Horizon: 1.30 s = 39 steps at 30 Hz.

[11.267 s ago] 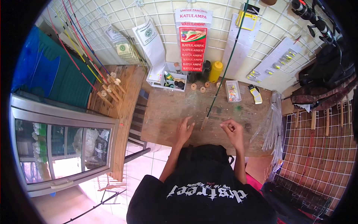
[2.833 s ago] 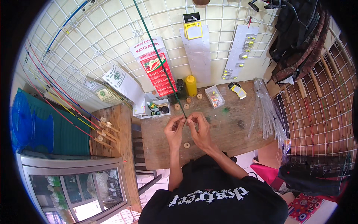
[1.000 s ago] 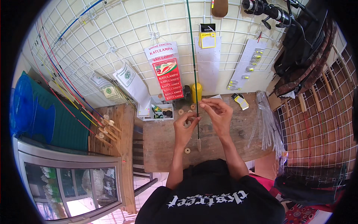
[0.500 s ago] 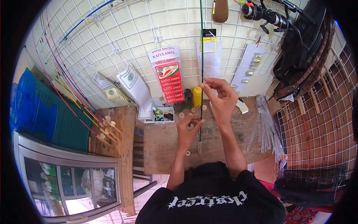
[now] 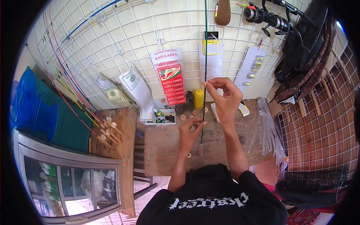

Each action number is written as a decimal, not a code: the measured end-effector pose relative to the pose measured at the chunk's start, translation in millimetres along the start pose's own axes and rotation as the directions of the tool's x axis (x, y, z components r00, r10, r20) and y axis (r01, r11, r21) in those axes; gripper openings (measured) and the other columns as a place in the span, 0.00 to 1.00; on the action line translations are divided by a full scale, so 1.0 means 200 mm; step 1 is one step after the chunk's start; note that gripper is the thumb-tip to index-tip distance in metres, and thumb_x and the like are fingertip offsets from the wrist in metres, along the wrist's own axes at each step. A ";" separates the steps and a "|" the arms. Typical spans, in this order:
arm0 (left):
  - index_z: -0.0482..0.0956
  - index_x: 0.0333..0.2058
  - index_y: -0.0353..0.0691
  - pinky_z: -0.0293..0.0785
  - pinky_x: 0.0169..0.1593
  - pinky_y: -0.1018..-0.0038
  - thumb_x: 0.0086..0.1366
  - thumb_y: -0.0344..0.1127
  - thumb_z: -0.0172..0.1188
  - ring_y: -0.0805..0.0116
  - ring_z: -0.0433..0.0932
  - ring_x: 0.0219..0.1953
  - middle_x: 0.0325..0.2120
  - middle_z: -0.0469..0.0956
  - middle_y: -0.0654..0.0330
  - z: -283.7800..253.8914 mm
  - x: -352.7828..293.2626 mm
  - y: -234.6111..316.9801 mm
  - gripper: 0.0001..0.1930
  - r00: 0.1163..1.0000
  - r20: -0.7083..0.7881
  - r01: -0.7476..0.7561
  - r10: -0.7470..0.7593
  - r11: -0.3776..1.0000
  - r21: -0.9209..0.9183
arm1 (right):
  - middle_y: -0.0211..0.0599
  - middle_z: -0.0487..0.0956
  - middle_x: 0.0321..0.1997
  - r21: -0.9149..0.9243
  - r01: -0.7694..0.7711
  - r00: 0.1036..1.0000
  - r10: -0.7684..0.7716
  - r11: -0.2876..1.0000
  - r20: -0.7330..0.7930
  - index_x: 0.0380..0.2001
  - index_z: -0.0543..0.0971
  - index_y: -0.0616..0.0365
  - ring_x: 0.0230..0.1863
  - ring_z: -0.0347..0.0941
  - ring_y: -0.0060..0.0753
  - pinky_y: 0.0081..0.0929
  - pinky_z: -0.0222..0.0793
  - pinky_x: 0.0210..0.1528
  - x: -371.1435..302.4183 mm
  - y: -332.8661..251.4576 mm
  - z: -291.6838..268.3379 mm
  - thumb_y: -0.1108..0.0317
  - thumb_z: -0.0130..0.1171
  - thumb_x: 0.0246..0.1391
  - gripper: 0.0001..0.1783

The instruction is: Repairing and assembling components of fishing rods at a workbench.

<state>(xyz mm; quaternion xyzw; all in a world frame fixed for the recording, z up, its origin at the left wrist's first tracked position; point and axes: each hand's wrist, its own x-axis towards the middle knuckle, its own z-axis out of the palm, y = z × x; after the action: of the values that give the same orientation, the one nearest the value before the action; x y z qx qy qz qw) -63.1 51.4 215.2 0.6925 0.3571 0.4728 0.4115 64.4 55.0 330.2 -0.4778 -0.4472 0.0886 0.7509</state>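
A thin dark green fishing rod (image 5: 205, 45) stands nearly upright in front of me, its top leaving the upper edge of the view. My right hand (image 5: 225, 93) pinches it between thumb and forefinger, level with a yellow bottle behind. Lower down, my left hand (image 5: 190, 132) pinches the same rod with its fingertips. Below that hand the rod ends in a pale, narrow butt (image 5: 201, 150) above the wooden table (image 5: 165, 157). Whether a small part sits between my right fingertips cannot be made out.
The yellow bottle (image 5: 198, 99) and a white tray of small items (image 5: 161, 122) stand at the table's back. Small round discs (image 5: 183, 117) lie about. Clear plastic sleeves (image 5: 264, 131) hang over the right side. Reels (image 5: 262, 17) and packets (image 5: 170, 78) hang on the wall grid.
The rod's upper part leans slightly further right. Both hands keep their pinch on it and have barely moved. The whole view has shifted a little.
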 end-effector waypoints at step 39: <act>0.80 0.32 0.33 0.66 0.28 0.76 0.53 0.29 0.68 0.76 0.69 0.20 0.24 0.79 0.61 0.01 0.00 0.00 0.08 0.999 0.005 -0.032 0.031 0.999 0.042 | 0.34 0.81 0.30 0.014 -0.024 0.999 0.024 1.000 0.034 0.34 0.82 0.67 0.29 0.73 0.17 0.15 0.68 0.33 0.05 -0.03 -0.01 0.77 0.67 0.46 0.10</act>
<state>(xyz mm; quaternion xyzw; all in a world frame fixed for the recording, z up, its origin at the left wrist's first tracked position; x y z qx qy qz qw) -61.1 50.3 213.8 0.7077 0.3551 0.4699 0.3901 71.1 56.2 340.4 -0.4761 -0.4533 0.1088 0.7457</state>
